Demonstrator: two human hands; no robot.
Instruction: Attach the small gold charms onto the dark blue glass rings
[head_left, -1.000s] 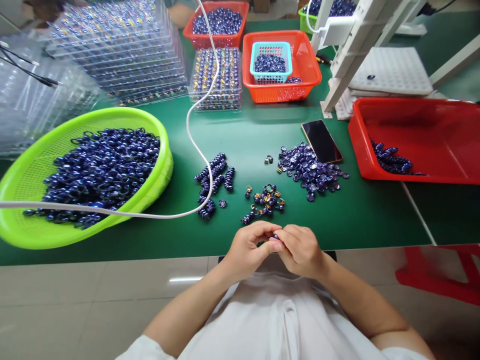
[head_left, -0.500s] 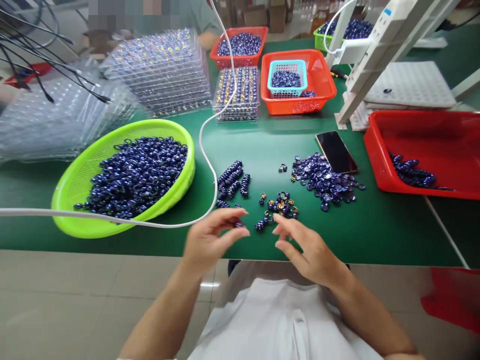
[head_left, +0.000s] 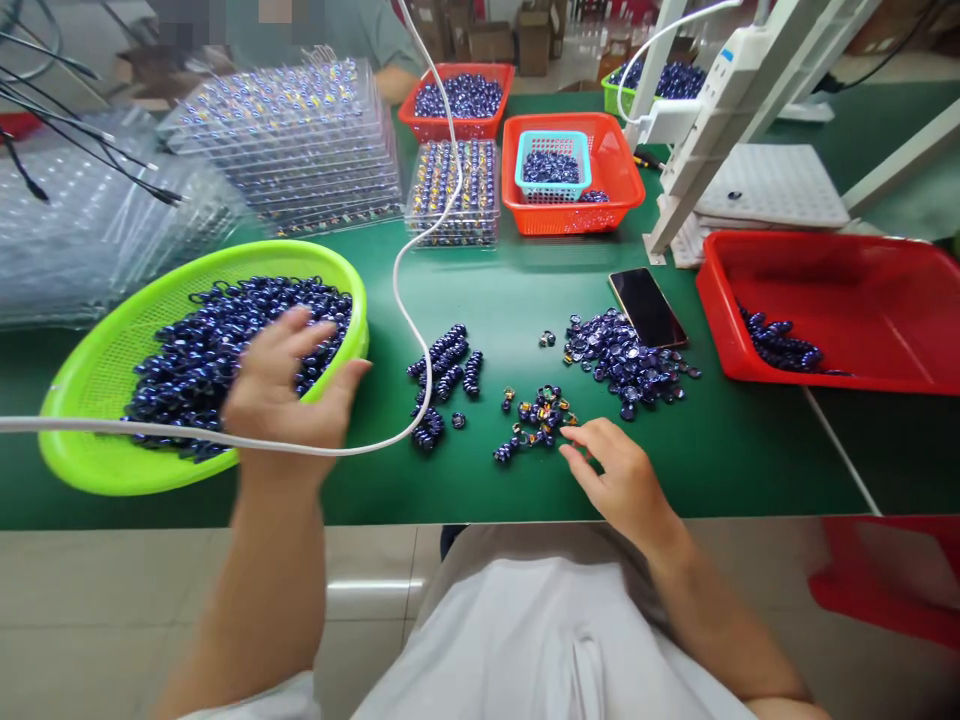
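Observation:
My left hand (head_left: 289, 390) is over the near right side of a lime-green basket (head_left: 341, 265), its fingers spread and nothing seen in them. Shiny dark-blue ring-like pieces (head_left: 187, 350) are heaped in that basket. My right hand (head_left: 615, 475) rests by a small pile of blue and gold pieces (head_left: 546, 410), thumb and forefinger curved but apart, with nothing visible between them. Stacked rolls of blue pieces (head_left: 448, 350) lie between the hands. One loose blue piece (head_left: 458, 420) sits beside them. Flat blue caps (head_left: 626, 360) form a larger pile beyond my right hand.
A white cable (head_left: 397, 270) runs across the table and passes over the green basket and left wrist. A phone (head_left: 649, 305) touches the cap pile. At right stands a red bin (head_left: 862, 300); further back are orange baskets (head_left: 630, 190), clear tray stacks (head_left: 300, 150) and a metal post (head_left: 697, 150).
My left hand has moved left from the table's middle to above the green basket and opened. My right hand stays near the small pile. The view has shifted slightly.

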